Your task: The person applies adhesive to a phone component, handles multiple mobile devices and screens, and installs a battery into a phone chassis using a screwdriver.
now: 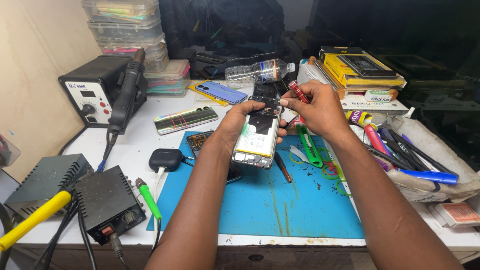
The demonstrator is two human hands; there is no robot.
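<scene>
The white tabletop (140, 145) carries a blue work mat (280, 200), and every place here is told from that mat. Off its left edge sit a black rework station (92, 92) with a hot-air handle (125, 90) at the far end, and two dark power boxes (75, 192) at the near end. Beyond the mat's far edge lies a clear plastic bottle (257, 71) on its side; off its right edge a heap of pens and tools (410, 155) rests on a grey cloth.

Above the mat's far half the left hand (239, 125) is closed around an opened phone (257, 134), back cover off, its pale battery and dark board facing up. The right hand (320, 110) pinches a red screwdriver (299, 92), tip down at the phone's top end, just beside the left thumb.

On the mat, right of the phone, lies a green utility knife (308, 145); a small black earbud case (166, 160) sits just off the mat's left edge.
</scene>
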